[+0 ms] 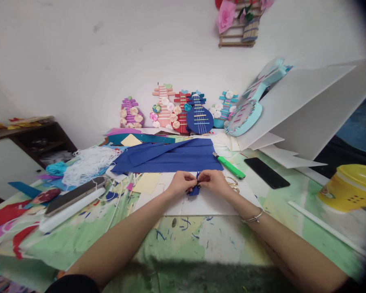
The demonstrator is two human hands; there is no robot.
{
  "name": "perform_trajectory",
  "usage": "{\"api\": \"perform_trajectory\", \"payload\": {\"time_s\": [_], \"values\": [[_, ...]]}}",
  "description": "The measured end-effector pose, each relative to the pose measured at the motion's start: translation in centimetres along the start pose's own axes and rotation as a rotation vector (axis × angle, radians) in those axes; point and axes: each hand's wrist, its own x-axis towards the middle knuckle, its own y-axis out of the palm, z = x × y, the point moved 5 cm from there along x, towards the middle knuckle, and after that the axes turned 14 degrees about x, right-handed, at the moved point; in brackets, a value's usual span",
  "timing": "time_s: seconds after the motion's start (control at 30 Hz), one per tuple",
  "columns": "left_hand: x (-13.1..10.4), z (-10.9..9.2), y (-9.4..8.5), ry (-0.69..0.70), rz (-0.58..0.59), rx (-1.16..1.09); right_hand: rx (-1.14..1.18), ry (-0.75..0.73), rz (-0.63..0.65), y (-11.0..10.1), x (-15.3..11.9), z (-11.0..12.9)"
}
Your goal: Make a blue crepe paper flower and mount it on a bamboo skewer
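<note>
My left hand [181,182] and my right hand [214,182] meet over a white board [167,208], fingertips pinched together. Between them is a small dark blue piece [194,191], paper or cloth, which both hold; its exact shape is partly covered by the fingers. Gold-handled scissors [232,185] lie just right of my right hand, partly hidden behind it. Beyond the hands lies a wide folded blue sheet [173,156]. A green utility knife [231,167] rests at its right end, and a pale yellow paper square [147,183] is left of my left hand.
A black phone [266,172] and a yellow tub [349,188] stand to the right, with a white strip [320,224] nearby. Tangled white cord [91,165] and another phone [75,196] lie left. Several decorated paper lutes [199,118] lean against the wall.
</note>
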Motion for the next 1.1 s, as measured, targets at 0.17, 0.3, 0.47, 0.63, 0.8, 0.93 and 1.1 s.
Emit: {"api": "perform_trajectory", "payload": {"time_s": [0.17,0.3,0.47,0.63,0.8,0.93,1.1], "values": [[0.1,0.0,0.0,-0.037,0.003,-0.029,0.197,0.079,0.005,-0.1,0.2,-1.0],[0.3,0.2,0.1,-0.004,0.048,-0.040,0.288,0.119,0.041,-0.1,0.1,-1.1],[0.8,0.8,0.5,0.035,0.175,-0.087,0.313,0.147,0.062,-0.1,0.1,-0.8],[0.7,0.5,0.6,0.078,0.226,-0.073,0.324,0.142,0.011,-0.1,0.0,-0.3],[0.4,0.3,0.5,0.082,0.240,-0.041,0.463,0.231,0.016,0.5,-0.4,-0.6],[0.6,0.6,0.5,0.065,0.227,-0.055,0.574,0.314,0.020,0.6,-0.6,-0.9],[0.7,0.9,0.6,0.053,0.238,-0.098,0.644,0.358,0.064,0.8,-0.6,-1.0]]}}
